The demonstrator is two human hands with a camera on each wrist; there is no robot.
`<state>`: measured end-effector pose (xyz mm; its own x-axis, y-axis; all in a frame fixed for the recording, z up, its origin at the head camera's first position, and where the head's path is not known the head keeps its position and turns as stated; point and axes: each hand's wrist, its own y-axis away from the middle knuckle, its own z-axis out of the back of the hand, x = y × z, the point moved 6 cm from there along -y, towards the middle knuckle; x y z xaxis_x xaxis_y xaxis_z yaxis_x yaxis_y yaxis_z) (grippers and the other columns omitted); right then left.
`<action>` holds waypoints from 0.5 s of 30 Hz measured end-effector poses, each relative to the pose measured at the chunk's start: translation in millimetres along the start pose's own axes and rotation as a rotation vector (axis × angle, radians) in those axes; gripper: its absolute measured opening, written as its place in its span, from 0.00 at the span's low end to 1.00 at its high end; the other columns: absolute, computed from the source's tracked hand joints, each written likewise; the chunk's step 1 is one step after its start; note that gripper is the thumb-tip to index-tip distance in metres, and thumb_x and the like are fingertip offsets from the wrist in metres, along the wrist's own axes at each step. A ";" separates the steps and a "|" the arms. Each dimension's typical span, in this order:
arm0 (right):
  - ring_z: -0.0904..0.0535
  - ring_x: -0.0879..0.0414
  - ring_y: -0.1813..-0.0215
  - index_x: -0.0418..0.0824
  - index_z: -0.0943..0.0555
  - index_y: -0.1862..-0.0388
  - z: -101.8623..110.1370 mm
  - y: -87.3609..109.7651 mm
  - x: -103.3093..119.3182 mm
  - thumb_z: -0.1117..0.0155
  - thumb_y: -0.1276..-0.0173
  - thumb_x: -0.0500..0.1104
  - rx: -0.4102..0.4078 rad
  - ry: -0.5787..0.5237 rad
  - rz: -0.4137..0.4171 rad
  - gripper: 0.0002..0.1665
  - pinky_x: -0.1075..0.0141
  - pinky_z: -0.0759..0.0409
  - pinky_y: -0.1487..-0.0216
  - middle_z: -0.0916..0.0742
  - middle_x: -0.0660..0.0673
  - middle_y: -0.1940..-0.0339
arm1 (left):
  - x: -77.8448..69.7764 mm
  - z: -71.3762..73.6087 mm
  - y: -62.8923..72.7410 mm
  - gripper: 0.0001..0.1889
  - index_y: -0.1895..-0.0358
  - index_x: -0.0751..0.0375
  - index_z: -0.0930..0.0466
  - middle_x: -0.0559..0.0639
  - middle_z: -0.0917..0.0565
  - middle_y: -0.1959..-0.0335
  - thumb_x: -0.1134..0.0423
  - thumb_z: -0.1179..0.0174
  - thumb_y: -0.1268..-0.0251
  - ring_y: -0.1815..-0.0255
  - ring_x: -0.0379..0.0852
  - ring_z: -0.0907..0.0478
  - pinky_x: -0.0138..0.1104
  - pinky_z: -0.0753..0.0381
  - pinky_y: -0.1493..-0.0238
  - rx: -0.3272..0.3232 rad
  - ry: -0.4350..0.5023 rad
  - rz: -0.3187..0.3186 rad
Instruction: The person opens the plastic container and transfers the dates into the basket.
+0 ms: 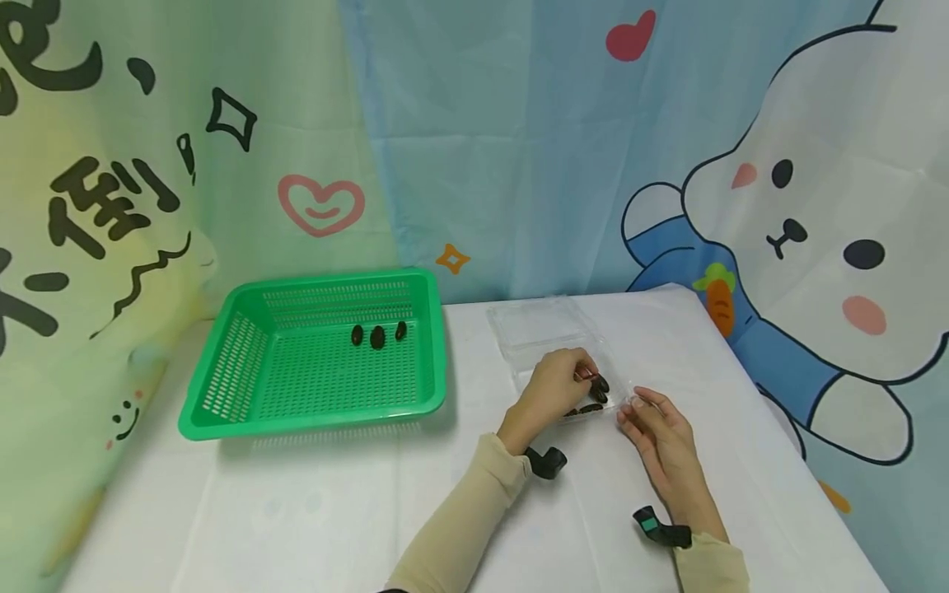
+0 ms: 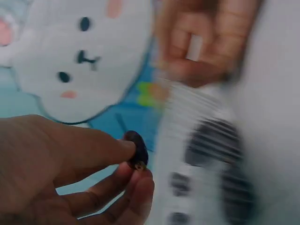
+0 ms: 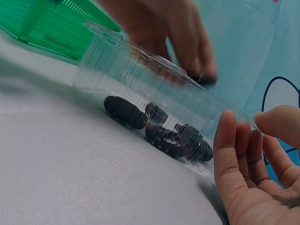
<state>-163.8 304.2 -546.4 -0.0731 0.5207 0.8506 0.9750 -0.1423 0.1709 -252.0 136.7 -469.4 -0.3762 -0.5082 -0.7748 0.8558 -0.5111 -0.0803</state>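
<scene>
A clear plastic box (image 1: 526, 333) with its lid folded back lies on the table, seen from the side in the right wrist view (image 3: 108, 65). Several dark oval fruits (image 3: 125, 112), grape-like, lie along its bottom. My left hand (image 1: 552, 391) is over the box and pinches one such dark fruit (image 2: 135, 150) between thumb and fingers; its small brown stem end shows. At the box's near right corner, my right hand (image 1: 663, 453) holds the rim between thumb and fingers. The left wrist view is blurred around the box.
A green plastic basket (image 1: 311, 424) stands to the left on the white tablecloth (image 1: 311, 511); three dark fruits (image 1: 378, 338) lie in it, apart from one another. A printed curtain (image 1: 474, 148) hangs behind the table.
</scene>
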 end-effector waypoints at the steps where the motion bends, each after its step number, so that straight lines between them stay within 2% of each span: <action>1: 0.15 0.61 0.51 0.41 0.24 0.39 0.1 -0.4 -0.5 0.43 0.19 0.34 0.003 -0.004 0.000 0.13 0.71 0.14 0.45 0.15 0.49 0.55 | -1.9 5.5 0.9 0.08 0.53 0.58 0.12 0.48 0.11 0.59 0.70 0.36 0.31 0.62 0.34 0.19 0.21 0.23 0.60 -0.009 0.065 -0.004; 7: 0.15 0.61 0.51 0.43 0.22 0.40 3.4 -1.8 -3.6 0.41 0.20 0.36 -0.006 0.009 -0.023 0.13 0.70 0.13 0.45 0.14 0.49 0.55 | -19.1 41.8 12.4 0.10 0.48 0.55 0.13 0.49 0.12 0.52 0.67 0.36 0.28 0.56 0.32 0.17 0.26 0.16 0.57 -0.067 0.475 -0.043; 12: 0.16 0.61 0.50 0.42 0.25 0.37 3.3 -4.8 -3.5 0.41 0.20 0.36 -0.001 0.028 -0.017 0.15 0.71 0.14 0.45 0.17 0.49 0.52 | -39.8 74.0 25.5 0.12 0.44 0.59 0.16 0.57 0.14 0.47 0.68 0.37 0.26 0.49 0.37 0.16 0.32 0.14 0.46 -0.161 0.689 -0.192; 15: 0.17 0.61 0.49 0.43 0.24 0.38 2.6 -4.5 -1.7 0.41 0.20 0.36 0.001 0.031 -0.016 0.14 0.71 0.14 0.44 0.17 0.49 0.51 | -49.4 88.9 34.5 0.13 0.42 0.65 0.18 0.61 0.15 0.45 0.69 0.38 0.26 0.47 0.40 0.16 0.35 0.14 0.42 -0.174 0.812 -0.250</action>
<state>-167.5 306.1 -549.9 -0.0954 0.4967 0.8627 0.9739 -0.1328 0.1842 -235.5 82.5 -378.2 -0.2472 0.2911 -0.9242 0.8490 -0.3946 -0.3514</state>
